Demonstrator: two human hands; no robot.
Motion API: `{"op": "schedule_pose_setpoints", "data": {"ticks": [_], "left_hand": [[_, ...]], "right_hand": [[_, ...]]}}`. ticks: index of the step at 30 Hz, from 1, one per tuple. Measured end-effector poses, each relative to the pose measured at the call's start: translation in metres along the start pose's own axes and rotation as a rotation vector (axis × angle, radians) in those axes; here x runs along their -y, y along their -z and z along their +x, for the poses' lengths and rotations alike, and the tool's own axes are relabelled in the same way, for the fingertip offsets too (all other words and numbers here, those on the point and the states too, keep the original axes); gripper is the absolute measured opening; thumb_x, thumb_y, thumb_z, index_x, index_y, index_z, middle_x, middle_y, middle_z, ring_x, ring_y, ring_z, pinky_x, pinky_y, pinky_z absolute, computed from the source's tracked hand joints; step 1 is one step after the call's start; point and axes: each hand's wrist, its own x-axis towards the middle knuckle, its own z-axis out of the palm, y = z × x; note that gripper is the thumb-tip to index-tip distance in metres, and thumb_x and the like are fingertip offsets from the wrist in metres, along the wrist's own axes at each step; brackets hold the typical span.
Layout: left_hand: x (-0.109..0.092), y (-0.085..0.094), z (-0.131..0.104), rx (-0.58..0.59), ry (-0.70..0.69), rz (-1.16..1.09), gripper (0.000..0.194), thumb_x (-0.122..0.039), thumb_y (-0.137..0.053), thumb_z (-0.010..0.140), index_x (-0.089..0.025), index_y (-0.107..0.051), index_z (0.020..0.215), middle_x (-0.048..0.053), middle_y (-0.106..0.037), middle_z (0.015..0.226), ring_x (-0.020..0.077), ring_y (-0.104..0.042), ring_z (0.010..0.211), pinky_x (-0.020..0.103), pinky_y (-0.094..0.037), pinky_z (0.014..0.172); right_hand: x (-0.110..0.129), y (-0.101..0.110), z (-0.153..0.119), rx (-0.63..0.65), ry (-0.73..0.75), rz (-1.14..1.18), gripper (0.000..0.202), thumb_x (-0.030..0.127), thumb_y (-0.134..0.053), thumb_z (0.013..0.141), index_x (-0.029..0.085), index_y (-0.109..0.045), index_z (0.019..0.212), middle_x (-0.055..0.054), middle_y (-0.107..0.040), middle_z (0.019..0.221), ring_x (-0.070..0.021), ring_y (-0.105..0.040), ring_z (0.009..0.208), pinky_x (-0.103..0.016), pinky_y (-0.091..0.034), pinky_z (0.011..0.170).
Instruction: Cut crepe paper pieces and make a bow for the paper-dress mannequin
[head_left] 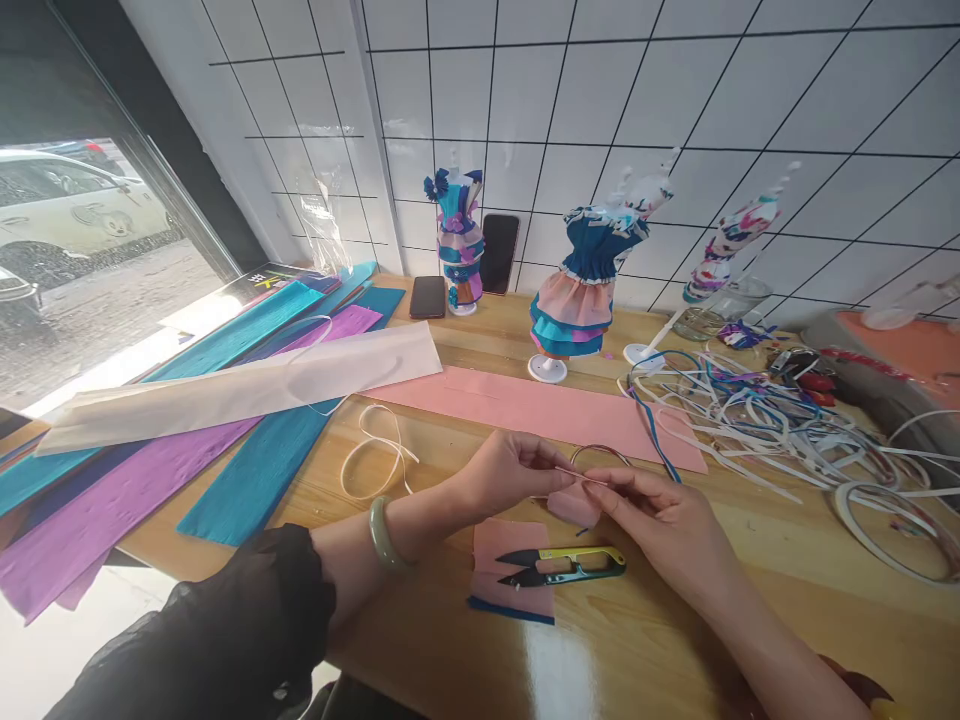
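Wood counter (645, 655), tiled wall (450, 90) behind. Left hand (499, 475) and right hand (664, 510) pinch small pink piece (572, 506) between them beyond thread snips (604, 554), looks unfinished; farther back, mini dress form already wears tiered skirt (574, 300).

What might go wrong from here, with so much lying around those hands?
The small pink piece is pinched only by the fingertips of the left hand and right hand, so it could slip or crease. The snips lie open on the blue-edged pink square, blades toward the left wrist: a careless move might nick either. A stray ribbon from the tangle could snag the right hand.
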Motion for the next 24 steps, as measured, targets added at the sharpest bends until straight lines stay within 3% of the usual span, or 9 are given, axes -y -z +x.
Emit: {"op": "schedule_pose_setpoints", "data": {"ticks": [5, 12, 24], "left_hand": [[-0.0014, 0.0032, -0.0012, 0.048, -0.046, 0.009, 0.030, -0.036, -0.070, 0.068, -0.011, -0.068, 0.083, 0.006, -0.069, 0.077, 0.0115, -0.060, 0.066, 0.024, -0.047, 0.065], [0.0005, 0.0075, -0.0034, 0.070, -0.008, -0.076, 0.027, -0.030, -0.070, 0.068, -0.011, -0.069, 0.087, 0.007, -0.070, 0.082, 0.0114, -0.062, 0.068, 0.024, -0.048, 0.068], [0.0001, 0.0100, -0.0049, 0.105, -0.014, -0.086, 0.023, -0.028, -0.070, 0.068, -0.012, -0.069, 0.084, 0.004, -0.067, 0.071, 0.0100, -0.059, 0.062, 0.022, -0.047, 0.063]], "right_hand": [[0.0000, 0.0011, 0.0013, 0.026, -0.001, 0.024, 0.022, 0.037, -0.063, 0.074, 0.020, -0.070, 0.086, -0.006, -0.072, 0.089, -0.0214, -0.066, 0.081, -0.033, -0.053, 0.073], [0.0046, 0.0008, -0.0004, -0.003, -0.031, 0.072, 0.018, 0.036, -0.065, 0.071, 0.022, -0.070, 0.081, -0.003, -0.072, 0.079, -0.0194, -0.065, 0.071, -0.027, -0.052, 0.059], [0.0007, 0.0039, -0.0002, -0.002, 0.010, 0.025, 0.015, 0.036, -0.066, 0.067, 0.025, -0.073, 0.073, -0.002, -0.073, 0.078, -0.0199, -0.066, 0.074, -0.027, -0.053, 0.067]]}}
